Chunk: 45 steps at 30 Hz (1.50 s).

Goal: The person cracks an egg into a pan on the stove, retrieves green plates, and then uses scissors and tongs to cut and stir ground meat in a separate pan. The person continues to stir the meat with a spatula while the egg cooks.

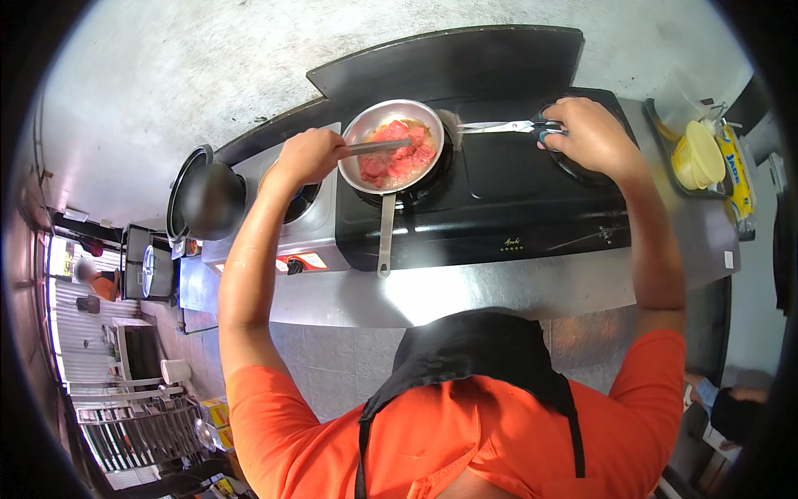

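Observation:
My left hand grips a flat metal utensil, perhaps tongs, whose far end reaches over red meat pieces. The meat sits in bubbling liquid inside a metal frying pan. This pan rests on the left burner of a black gas stove, its long handle pointing toward me. In my right hand is a pair of scissors with dark and teal handles. Their blades point left toward the pan, apart from it, and the tips are near a greyish patch I cannot identify.
A second, silver stove adjoins on the left, with a large dark pan beyond. At right, a dark tray holds a yellow tub near a yellow packet. People appear at far left and lower right.

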{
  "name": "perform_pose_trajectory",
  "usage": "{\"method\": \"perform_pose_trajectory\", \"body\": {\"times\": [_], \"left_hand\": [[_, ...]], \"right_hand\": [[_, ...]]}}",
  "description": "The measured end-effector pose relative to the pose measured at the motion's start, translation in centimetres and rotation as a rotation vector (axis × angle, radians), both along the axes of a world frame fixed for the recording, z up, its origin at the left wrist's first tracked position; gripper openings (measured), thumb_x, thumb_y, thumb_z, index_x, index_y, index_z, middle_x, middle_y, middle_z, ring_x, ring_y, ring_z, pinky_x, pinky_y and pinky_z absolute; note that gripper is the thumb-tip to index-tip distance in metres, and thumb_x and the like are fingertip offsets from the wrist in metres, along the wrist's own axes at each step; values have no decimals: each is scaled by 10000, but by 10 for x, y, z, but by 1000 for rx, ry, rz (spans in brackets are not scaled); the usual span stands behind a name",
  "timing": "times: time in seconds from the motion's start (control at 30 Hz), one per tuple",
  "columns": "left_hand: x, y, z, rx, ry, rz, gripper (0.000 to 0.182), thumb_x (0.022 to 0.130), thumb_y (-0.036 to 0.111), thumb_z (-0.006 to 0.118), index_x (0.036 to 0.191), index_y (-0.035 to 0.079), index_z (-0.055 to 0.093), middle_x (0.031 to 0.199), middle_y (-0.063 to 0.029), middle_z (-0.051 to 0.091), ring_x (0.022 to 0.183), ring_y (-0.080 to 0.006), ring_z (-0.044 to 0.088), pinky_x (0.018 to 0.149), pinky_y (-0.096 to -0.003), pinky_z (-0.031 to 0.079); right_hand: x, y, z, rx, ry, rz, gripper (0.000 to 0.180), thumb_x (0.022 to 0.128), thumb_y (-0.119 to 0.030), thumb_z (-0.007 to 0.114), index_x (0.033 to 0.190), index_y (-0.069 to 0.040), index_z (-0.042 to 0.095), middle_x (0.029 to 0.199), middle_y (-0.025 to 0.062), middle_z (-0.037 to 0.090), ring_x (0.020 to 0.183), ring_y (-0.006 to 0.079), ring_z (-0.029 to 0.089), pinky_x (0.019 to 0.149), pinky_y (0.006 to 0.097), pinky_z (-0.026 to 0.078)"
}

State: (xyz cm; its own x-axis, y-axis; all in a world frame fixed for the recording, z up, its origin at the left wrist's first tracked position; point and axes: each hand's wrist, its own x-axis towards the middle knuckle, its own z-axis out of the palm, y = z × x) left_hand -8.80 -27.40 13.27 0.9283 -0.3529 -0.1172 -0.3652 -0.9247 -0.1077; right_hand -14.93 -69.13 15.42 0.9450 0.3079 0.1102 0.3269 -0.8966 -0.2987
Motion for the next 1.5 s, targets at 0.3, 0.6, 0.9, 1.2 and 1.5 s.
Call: {"method": "perform_pose_trajectory", "body": {"times": [0.3,0.6,0.9,1.2,1.5], "left_hand": [[13,32,-11,-533,480,113,338,1009,281,582,914,-22,698,689,-21,608,605,-115,564,565,-289,465],[4,68,-2,-186,174,207,250,928,304,649,928,83,766,807,-132,728,716,-267,711,678,-400,540],[-10,31,0,140,7,124,260,914,364,659,924,125,761,922,-147,733,912,-357,703,766,-483,550],[-5,25,0,76,-81,89,234,907,332,663,953,127,765,875,-147,730,864,-362,707,746,-481,553],[-17,33,3,92,-88,41,220,892,336,696,935,131,764,879,-139,732,837,-351,713,728,-463,560]], "right_hand": [[-5,2,3,-20,199,-61,305,797,-227,767,1017,-18,734,965,175,683,924,331,663,816,402,507],[-5,9,10,-70,27,-15,281,791,-257,779,927,-13,744,814,195,691,839,369,678,779,451,518],[44,124,-29,-347,-280,221,82,791,-66,670,796,-42,749,830,159,726,823,344,724,698,430,596],[70,152,-44,-516,-247,197,101,808,-88,664,818,-59,760,834,137,743,820,294,744,685,397,608],[68,155,-44,-518,-245,133,110,809,-76,654,820,-69,764,851,142,744,835,301,743,691,405,608]]}}
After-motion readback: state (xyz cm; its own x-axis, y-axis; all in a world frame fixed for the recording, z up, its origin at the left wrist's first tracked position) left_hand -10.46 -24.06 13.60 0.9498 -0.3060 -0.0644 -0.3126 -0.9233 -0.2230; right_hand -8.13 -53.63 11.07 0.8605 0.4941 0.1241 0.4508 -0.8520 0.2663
